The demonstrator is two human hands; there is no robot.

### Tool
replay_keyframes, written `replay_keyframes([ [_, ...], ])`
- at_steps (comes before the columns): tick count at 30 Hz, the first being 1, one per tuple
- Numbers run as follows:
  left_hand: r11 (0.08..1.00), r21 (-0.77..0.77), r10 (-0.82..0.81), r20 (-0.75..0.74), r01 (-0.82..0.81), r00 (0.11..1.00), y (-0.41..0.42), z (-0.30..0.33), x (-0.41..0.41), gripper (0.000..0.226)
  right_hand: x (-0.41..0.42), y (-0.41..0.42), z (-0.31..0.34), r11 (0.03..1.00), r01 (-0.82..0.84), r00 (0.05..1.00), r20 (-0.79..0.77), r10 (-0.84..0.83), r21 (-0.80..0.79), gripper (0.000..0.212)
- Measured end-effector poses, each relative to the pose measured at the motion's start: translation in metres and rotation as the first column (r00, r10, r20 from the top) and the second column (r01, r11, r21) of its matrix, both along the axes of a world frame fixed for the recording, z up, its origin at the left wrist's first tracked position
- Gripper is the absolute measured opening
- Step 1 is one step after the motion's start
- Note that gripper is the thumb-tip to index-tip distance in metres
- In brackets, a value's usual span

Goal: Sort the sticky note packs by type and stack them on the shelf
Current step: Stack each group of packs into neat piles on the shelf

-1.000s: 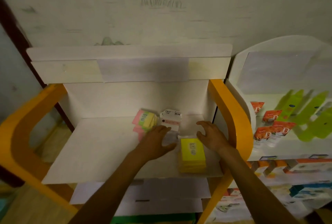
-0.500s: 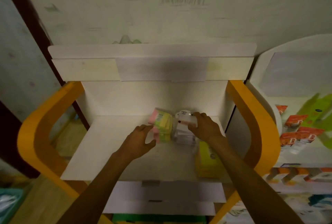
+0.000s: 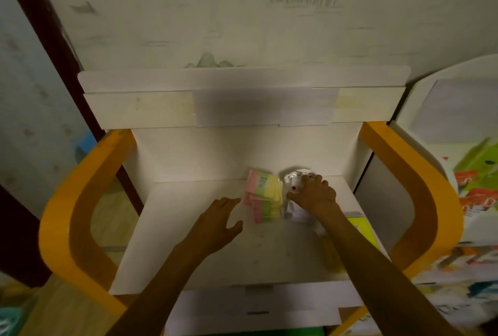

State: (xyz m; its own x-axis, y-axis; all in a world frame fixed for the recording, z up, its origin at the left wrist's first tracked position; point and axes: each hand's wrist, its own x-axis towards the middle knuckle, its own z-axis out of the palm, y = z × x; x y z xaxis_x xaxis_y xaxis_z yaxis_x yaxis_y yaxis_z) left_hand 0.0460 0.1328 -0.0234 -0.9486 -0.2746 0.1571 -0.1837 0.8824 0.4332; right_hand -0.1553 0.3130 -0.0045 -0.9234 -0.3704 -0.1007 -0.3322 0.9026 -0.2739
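On the white shelf (image 3: 188, 241) lies a fanned pile of pink, green and yellow sticky note packs (image 3: 265, 198) near the back wall. Right of it is a stack of white packs (image 3: 295, 187); my right hand (image 3: 314, 195) rests on top with its fingers curled round the top pack. My left hand (image 3: 221, 221) hovers just left of the coloured pile, fingers relaxed and holding nothing. A yellow pack stack (image 3: 361, 230) sits at the shelf's right side, partly hidden by my right forearm.
The shelf has orange side frames (image 3: 67, 214) on both sides and a white back panel (image 3: 242, 109). A neighbouring white shelf unit (image 3: 471, 174) at right holds green and orange packaged goods. A lower shelf (image 3: 256, 308) shows below the front edge.
My right hand moved from beside the yellow stack back onto the white packs. My left hand shifted left off the white packs to beside the coloured pile. The view panned left.
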Motion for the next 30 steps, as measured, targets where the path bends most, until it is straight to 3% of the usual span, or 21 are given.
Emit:
replay_keyframes([
  [7,0.998,0.001,-0.069,-0.042,0.069,0.997,0.007,0.004,-0.022,0.059,0.001,0.0,0.006,1.0,0.018,1.0,-0.025,-0.018,-0.005,0.074],
  [13,0.996,0.014,-0.087,-0.049,0.087,0.995,0.016,0.015,-0.052,0.067,-0.001,0.025,0.021,0.993,0.004,0.998,-0.06,-0.011,-0.12,0.072],
  [19,0.978,-0.118,-0.184,-0.081,0.174,0.98,0.046,0.023,-0.099,0.067,-0.007,0.058,0.027,0.981,0.019,0.996,-0.086,-0.036,-0.193,0.072],
  [24,0.949,-0.202,-0.236,0.062,0.244,0.97,0.075,0.016,-0.139,0.075,-0.013,0.084,0.025,0.97,0.037,0.997,-0.058,-0.052,-0.241,0.072],
  [30,0.918,-0.277,-0.22,0.238,0.283,0.946,0.095,0.0,-0.173,0.067,-0.02,0.101,0.025,0.963,0.008,0.996,-0.083,-0.031,-0.268,0.072],
])
